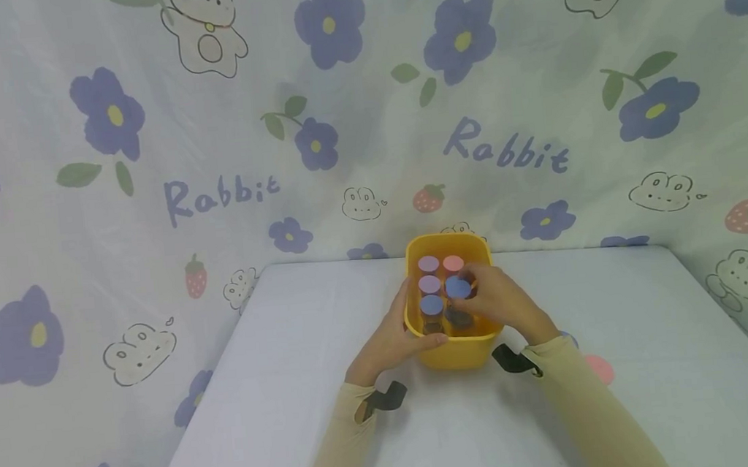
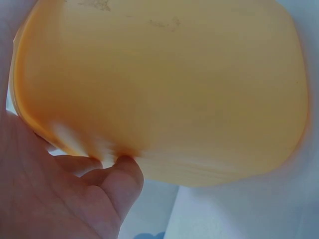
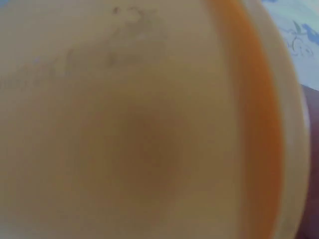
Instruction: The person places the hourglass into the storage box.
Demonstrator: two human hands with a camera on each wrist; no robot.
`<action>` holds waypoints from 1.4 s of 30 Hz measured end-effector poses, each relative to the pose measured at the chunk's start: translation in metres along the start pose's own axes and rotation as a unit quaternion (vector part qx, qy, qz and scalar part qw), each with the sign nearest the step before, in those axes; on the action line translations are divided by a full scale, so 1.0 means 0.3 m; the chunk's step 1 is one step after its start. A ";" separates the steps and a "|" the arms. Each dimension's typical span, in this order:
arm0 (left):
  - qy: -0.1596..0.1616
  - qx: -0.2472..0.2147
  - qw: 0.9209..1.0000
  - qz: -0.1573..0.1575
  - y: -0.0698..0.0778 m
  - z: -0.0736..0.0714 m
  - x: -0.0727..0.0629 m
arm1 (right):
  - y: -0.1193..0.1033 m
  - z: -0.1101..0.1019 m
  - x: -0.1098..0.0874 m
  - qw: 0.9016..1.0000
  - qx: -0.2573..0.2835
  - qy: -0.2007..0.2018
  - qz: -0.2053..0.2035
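A yellow plastic tub [image 1: 457, 355] stands on the table with several round-lidded jars inside. Lilac lids [image 1: 428, 264], a pink lid [image 1: 453, 264] and a blue lid [image 1: 431, 304] show on top. My left hand [image 1: 392, 342] grips the tub's left side and front rim, thumb along the front. In the left wrist view, fingers [image 2: 124, 181] press against the tub wall [image 2: 199, 89]. Reaching in over the right rim, my right hand [image 1: 499, 298] pinches another blue lid [image 1: 458, 287]. Nearer me lies a dark round shape [image 1: 460, 317]. The tub wall [image 3: 139, 124] hides the right fingers in the right wrist view.
On the white table [image 1: 280, 387], a pink disc [image 1: 599, 370] and a partly covered blue disc [image 1: 570, 337] lie beside my right forearm. A curtain [image 1: 365, 117] printed with flowers and rabbits hangs behind the table's far edge.
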State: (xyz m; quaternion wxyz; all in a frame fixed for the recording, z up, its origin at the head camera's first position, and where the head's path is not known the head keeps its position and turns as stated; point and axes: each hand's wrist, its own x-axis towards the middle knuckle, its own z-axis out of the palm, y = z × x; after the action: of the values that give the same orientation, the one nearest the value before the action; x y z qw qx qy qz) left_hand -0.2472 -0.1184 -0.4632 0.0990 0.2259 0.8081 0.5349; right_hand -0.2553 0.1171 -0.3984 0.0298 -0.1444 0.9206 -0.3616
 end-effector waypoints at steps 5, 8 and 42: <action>0.001 0.003 1.000 0.005 0.002 0.000 0.000 | -0.010 0.010 -0.001 1.000 -0.019 -0.003 0.007; 0.001 0.003 1.000 0.006 0.006 0.000 -0.001 | -0.011 0.016 0.001 0.999 -0.032 -0.001 0.006; 0.008 0.005 1.000 -0.006 0.004 0.000 -0.006 | -0.024 0.059 0.009 0.992 -0.122 -0.017 0.010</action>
State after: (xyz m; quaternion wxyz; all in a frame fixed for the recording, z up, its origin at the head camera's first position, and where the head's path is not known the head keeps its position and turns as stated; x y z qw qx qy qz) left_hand -0.2452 -0.1188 -0.4624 0.0948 0.2170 0.8129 0.5321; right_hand -0.2533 0.0996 -0.4066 0.0310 -0.1439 0.9586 -0.2436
